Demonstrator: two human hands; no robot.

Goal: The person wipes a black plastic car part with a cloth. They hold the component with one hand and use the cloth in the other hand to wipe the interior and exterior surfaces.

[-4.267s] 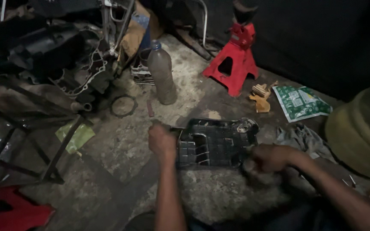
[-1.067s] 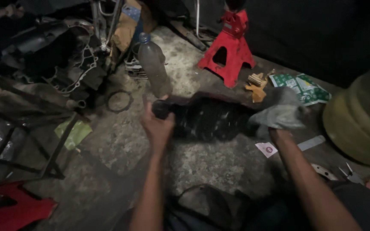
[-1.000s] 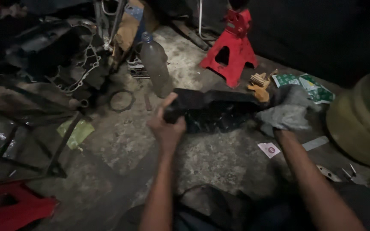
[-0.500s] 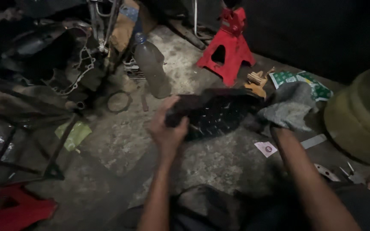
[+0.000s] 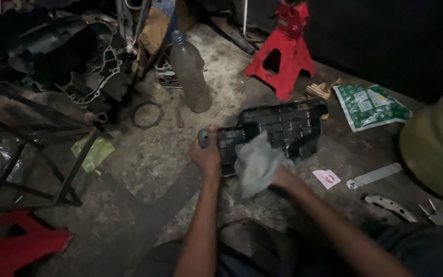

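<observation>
The left hand is closed around the near-left end of a black ribbed metal pan, its grip wrapped on a stubby rounded boss at that corner, and it keeps the part tilted just above the concrete floor. Half a second ago the pan was turned more on edge and held farther out; it now lies flatter, with its gridded inner face toward the viewer, ribs and pockets plainly visible. The right hand has come in from the far right end of the pan to its near edge, and its fingers are bunched on a grey rag, which now presses against the pan's near-left portion instead of hanging at the far side. In my judgement the wiping has shifted from the outer shell to the ribbed interior. Beyond the pan stand a dusty plastic bottle and a red jack stand, well apart from both hands; a green printed packet lies to the right, and a flat metal strip lies near the right forearm.
</observation>
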